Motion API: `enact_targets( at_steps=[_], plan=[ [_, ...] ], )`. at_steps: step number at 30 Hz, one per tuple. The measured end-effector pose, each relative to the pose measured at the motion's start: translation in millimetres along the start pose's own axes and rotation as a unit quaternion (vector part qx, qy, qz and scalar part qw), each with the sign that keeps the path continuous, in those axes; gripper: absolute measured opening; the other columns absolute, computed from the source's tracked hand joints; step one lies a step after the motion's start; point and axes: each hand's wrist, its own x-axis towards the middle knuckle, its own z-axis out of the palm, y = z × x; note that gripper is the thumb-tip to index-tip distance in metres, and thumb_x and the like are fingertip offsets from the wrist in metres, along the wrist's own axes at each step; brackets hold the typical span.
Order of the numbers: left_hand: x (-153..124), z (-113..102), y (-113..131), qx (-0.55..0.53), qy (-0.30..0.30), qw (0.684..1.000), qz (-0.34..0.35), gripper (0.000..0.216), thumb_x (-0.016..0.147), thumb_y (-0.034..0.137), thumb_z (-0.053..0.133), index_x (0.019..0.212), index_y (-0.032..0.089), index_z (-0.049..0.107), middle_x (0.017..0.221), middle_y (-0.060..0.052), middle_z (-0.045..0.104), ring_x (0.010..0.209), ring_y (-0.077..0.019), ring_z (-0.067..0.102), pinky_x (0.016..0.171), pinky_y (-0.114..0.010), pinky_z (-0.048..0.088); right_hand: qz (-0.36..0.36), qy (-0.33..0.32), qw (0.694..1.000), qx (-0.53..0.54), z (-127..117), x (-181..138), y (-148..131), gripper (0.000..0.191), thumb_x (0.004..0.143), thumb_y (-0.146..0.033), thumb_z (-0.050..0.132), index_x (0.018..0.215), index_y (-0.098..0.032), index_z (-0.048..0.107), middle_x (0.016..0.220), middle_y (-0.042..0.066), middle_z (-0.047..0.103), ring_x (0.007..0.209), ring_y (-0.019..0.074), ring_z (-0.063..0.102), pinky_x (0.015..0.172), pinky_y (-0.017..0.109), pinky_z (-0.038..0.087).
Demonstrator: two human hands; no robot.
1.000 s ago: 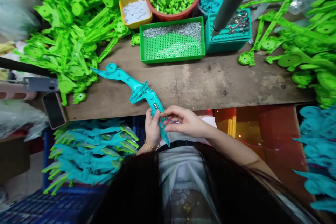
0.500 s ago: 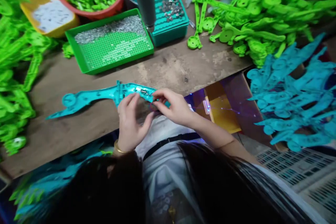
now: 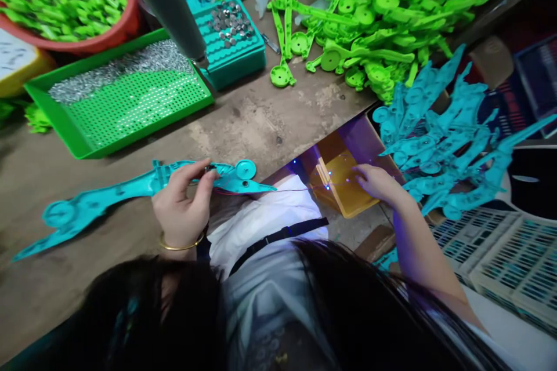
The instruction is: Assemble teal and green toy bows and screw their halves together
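A long turquoise plastic part point(image 3: 104, 191) lies on the table, hollow side up, with round discs near both ends. Over its middle is my left hand point(image 3: 183, 206), thumb and forefinger pinched on a small dark piece point(image 3: 210, 168) whose kind I cannot make out. From the part's right end a thin wire with tiny blue lights point(image 3: 328, 188) stretches across my lap. My right hand point(image 3: 379, 184) is off to the right above a yellow bin point(image 3: 352, 200), its fingers closed at the wire; the exact grip is small in view.
Behind the part stand a green perforated tray point(image 3: 156, 116) of metal pins, a teal box point(image 3: 239, 64) with metal discs, and a red tub point(image 3: 130, 8). A grey post point(image 3: 167, 6) rises there. Green parts point(image 3: 365, 29) and turquoise parts point(image 3: 448, 139) are piled right.
My right hand has left the turquoise part and moved right over the yellow bin. My left hand has closed into a pinch. The view has swung right.
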Motion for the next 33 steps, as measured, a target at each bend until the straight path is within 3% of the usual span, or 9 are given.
enact_targets(
  at_steps=[2, 4, 8, 14, 21, 25, 28, 33],
  plan=[
    [-0.2, 1.3, -2.0, 0.009, 0.004, 1.0, -0.003, 0.03, 0.084, 0.027, 0.069, 0.113, 0.035, 0.069, 0.099, 0.006, 0.074, 0.084, -0.0185, 0.069, 0.081, -0.038, 0.056, 0.014, -0.033, 0.999, 0.008, 0.8, -4.3, 5.2, 0.024, 0.086, -0.026, 0.047, 0.087, -0.015, 0.068, 0.094, 0.015, 0.072, 0.088, 0.0257, 0.067, 0.083, 0.038, 0.049],
    [-0.9, 1.7, -3.6, 0.015, 0.008, 1.0, -0.001, 0.03, 0.083, 0.027, 0.07, 0.112, 0.035, 0.069, 0.099, 0.007, 0.074, 0.085, -0.0189, 0.069, 0.081, -0.037, 0.057, 0.015, -0.065, 0.997, 0.028, -2.7, -8.7, 6.0, 0.032, 0.09, -0.037, 0.044, 0.076, -0.018, 0.065, 0.08, 0.01, 0.071, 0.074, 0.0206, 0.065, 0.072, 0.032, 0.048],
    [-1.3, 2.0, -3.3, 0.015, -0.01, 1.0, -0.01, 0.029, 0.085, 0.026, 0.068, 0.113, 0.033, 0.069, 0.1, 0.006, 0.074, 0.088, -0.0194, 0.069, 0.083, -0.037, 0.056, -0.012, -0.123, 0.984, 0.131, -14.4, -16.4, 6.5, 0.044, 0.089, -0.057, 0.043, 0.077, -0.019, 0.063, 0.075, 0.004, 0.067, 0.067, 0.0149, 0.059, 0.06, 0.025, 0.042],
    [0.2, 5.8, 4.7, 0.046, -0.024, 0.997, 0.055, 0.02, 0.083, 0.024, 0.07, 0.102, 0.021, 0.071, 0.088, -0.001, 0.073, 0.088, -0.0182, 0.069, 0.085, -0.035, 0.056, 0.05, -0.007, 0.98, 0.193, -18.7, -16.0, -0.8, 0.045, 0.079, -0.062, 0.055, 0.077, -0.019, 0.068, 0.08, 0.006, 0.068, 0.074, 0.0186, 0.06, 0.063, 0.028, 0.042],
    [-1.3, 5.2, 10.0, 0.054, -0.065, 0.99, 0.115, 0.017, 0.084, 0.022, 0.068, 0.101, 0.022, 0.07, 0.086, -0.001, 0.074, 0.091, -0.0187, 0.068, 0.094, -0.036, 0.053, 0.068, -0.022, 0.946, 0.316, -33.8, -27.7, -11.7, 0.044, 0.075, -0.061, 0.062, 0.078, -0.018, 0.07, 0.068, 0.002, 0.063, 0.06, 0.0134, 0.051, 0.054, 0.025, 0.038],
    [-2.9, 7.9, 10.8, 0.068, -0.091, 0.986, 0.121, 0.017, 0.086, 0.024, 0.065, 0.102, 0.022, 0.069, 0.092, -0.002, 0.074, 0.092, -0.0187, 0.068, 0.094, -0.036, 0.052, 0.059, -0.058, 0.951, 0.298, -36.5, -27.7, -10.0, 0.042, 0.072, -0.06, 0.065, 0.074, -0.019, 0.072, 0.071, 0.004, 0.068, 0.065, 0.0161, 0.057, 0.058, 0.027, 0.042],
    [-3.6, 10.1, 11.9, 0.074, -0.096, 0.982, 0.148, 0.017, 0.086, 0.022, 0.065, 0.102, 0.023, 0.068, 0.092, -0.001, 0.074, 0.091, -0.0177, 0.067, 0.095, -0.035, 0.05, 0.049, -0.061, 0.972, 0.221, -35.0, -21.7, -9.7, 0.039, 0.072, -0.058, 0.064, 0.073, -0.02, 0.073, 0.079, 0.005, 0.072, 0.074, 0.0193, 0.062, 0.065, 0.029, 0.045],
    [-4.8, 10.4, 12.9, 0.09, -0.116, 0.974, 0.171, 0.018, 0.086, 0.022, 0.063, 0.103, 0.024, 0.067, 0.093, -0.001, 0.074, 0.089, -0.0185, 0.067, 0.096, -0.037, 0.049, 0.008, -0.126, 0.978, 0.165, -38.6, -13.9, -6.6, 0.037, 0.074, -0.056, 0.059, 0.076, -0.021, 0.074, 0.082, 0.004, 0.073, 0.078, 0.0197, 0.065, 0.065, 0.027, 0.046]
  ],
)
